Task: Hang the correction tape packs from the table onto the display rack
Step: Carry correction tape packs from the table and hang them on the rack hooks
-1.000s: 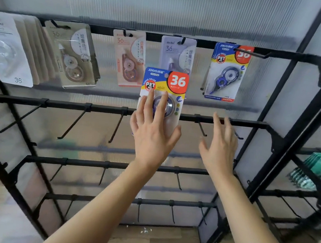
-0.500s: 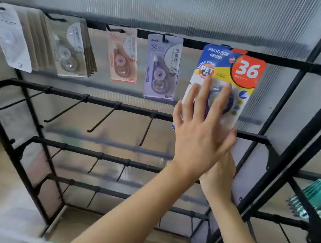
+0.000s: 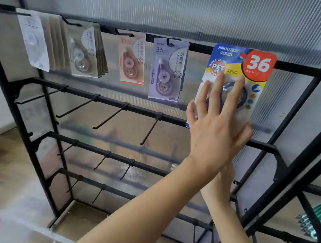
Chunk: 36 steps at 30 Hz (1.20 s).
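Display rack (image 3: 117, 104): black rails; the top rail carries hung packs, the hooks below are bare.
Correction tape pack (image 3: 242, 58): raised against the top rail's right end, probably seeking a hook the card hides.
Left hand (image 3: 217, 127): fingers splayed over the blister, thumb at the card's edge, holding it up.
Right hand (image 3: 223, 180): under the left wrist, mostly hidden; grip unclear.
Purple pack (image 3: 168, 70): hangs just left, a possible snag.

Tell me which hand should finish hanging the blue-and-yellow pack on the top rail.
Left. The left hand holds the blue-and-yellow pack up against the top rail, fingers spread over its front. The right hand is lower, mostly hidden behind the left wrist, so its grip can't be judged.
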Each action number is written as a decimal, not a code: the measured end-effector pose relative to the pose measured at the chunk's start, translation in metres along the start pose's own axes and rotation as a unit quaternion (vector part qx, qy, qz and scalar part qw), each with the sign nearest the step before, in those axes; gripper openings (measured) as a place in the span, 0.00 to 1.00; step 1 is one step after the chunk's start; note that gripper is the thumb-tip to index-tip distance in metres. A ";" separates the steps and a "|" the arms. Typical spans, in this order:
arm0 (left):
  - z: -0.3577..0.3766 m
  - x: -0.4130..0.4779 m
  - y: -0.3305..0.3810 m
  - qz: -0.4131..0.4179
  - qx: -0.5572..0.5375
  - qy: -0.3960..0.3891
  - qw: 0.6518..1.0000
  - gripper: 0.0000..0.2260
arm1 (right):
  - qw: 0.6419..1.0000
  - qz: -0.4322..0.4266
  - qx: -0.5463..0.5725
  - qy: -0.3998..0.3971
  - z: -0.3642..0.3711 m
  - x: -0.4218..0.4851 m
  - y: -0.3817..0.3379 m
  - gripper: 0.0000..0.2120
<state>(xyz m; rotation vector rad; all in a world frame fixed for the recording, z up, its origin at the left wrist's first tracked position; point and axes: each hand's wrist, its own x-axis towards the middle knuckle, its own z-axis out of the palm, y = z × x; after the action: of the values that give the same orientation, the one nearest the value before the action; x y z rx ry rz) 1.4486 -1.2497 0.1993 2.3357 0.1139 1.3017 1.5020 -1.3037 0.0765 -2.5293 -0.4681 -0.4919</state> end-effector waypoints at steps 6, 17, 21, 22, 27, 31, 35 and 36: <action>0.006 -0.004 0.003 -0.005 -0.005 0.034 0.999 0.34 | 0.999 0.010 0.042 0.028 -0.006 0.001 0.008 0.09; 0.020 0.006 -0.012 0.012 0.042 0.024 0.999 0.34 | 0.996 -0.028 0.028 0.074 -0.029 0.006 0.024 0.30; 0.026 0.013 -0.023 0.024 0.040 -0.008 0.999 0.34 | 0.998 -0.019 0.019 0.059 -0.029 0.006 0.029 0.32; 0.028 0.015 -0.026 0.027 0.039 -0.017 0.999 0.34 | 0.998 -0.020 0.014 0.055 -0.029 0.007 0.030 0.32; 0.043 0.031 -0.038 0.027 0.053 -0.065 0.996 0.34 | 0.999 -0.013 0.004 0.046 -0.029 0.012 0.031 0.33; 0.063 0.051 -0.044 0.013 0.068 -0.092 0.993 0.35 | 0.999 -0.013 0.007 0.049 -0.028 0.017 0.031 0.33; 0.081 0.073 -0.052 0.003 0.105 -0.118 0.987 0.36 | 0.998 -0.013 0.014 0.055 -0.028 0.026 0.032 0.33; 0.085 0.077 -0.053 0.001 0.111 -0.125 0.986 0.36 | 0.998 -0.012 0.016 0.056 -0.028 0.028 0.033 0.33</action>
<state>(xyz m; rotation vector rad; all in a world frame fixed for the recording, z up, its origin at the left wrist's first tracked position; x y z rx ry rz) 1.5686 -1.2098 0.1993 2.6677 0.1832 1.0297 1.5332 -1.3393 0.0973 -2.4520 -0.4622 -0.6270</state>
